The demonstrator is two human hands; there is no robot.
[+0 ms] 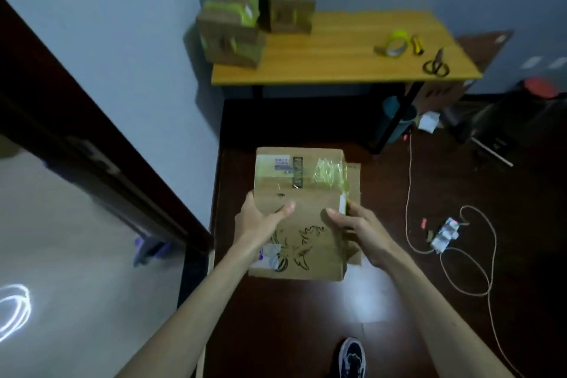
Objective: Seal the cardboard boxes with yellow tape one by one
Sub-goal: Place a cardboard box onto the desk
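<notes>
I hold a cardboard box (300, 215) with both my hands, out in front of me over the dark floor (306, 316). My left hand (260, 221) grips its left side, thumb flat on top, the other fingers hidden behind the edge. My right hand (359, 227) grips the right side, thumb on top too. The box has some yellow tape on its far right corner. Further off stands a wooden table (337, 49). Two taped boxes (230, 37) sit at its left end, touching each other. The roll of yellow tape (394, 43) lies near the right end, a yellow cutter (416, 45) just beside it and scissors (435, 63) close by
</notes>
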